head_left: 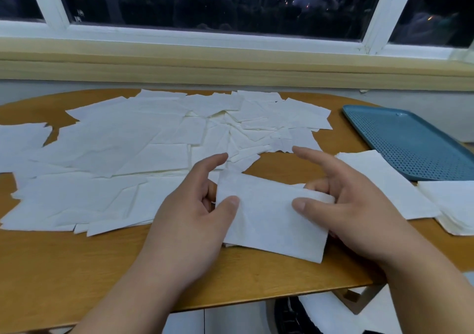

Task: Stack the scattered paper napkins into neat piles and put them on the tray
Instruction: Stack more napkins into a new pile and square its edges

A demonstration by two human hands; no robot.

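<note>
Together, left grip [189, 221] and right grip [359, 205] pinch opposite ends of one napkin [266, 223].

Matt, lightly creased paper napkins [123, 139] – smooth wood table [77, 269] w/ satin sheen – perforated matt plastic tray [410, 141].

The room light is cool, even and dim, and the window [230, 0] is dark, with faint reflections and small bright specks. The scattered napkins [115, 141] look bluish-white with little texture. The napkin [272, 221] between the left hand [189, 218] and right hand [359, 205] throws only a thin, soft shadow on the table [77, 269]. Wide-angle distortion bows the table edge, and detail is slightly soft throughout.
</note>
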